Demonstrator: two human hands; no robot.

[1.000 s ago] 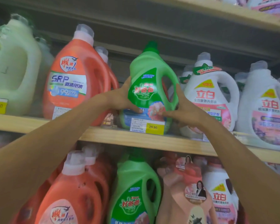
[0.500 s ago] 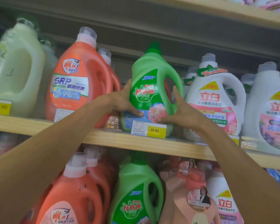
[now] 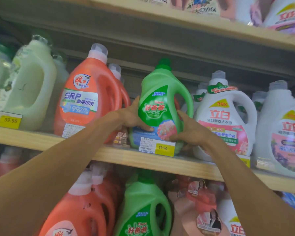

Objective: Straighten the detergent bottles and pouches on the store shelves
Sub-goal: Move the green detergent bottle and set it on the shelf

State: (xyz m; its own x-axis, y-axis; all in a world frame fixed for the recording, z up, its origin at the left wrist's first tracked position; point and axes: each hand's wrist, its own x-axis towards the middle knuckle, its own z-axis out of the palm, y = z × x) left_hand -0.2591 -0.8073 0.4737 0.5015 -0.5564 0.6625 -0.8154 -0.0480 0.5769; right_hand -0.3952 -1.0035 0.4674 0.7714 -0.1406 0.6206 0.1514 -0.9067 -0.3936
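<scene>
Midway through, by the look. Green bottle point(image 3: 162, 106) on the middle shelf point(image 3: 109, 155), tilted left, gripped low by left hand point(image 3: 134, 118) and right hand point(image 3: 186, 132). Orange bottle point(image 3: 87, 99) beside it also leaning, not yet straightened.

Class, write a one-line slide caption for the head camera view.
Both hands, left hand and right hand, grip a green detergent bottle on the middle shelf.
</scene>
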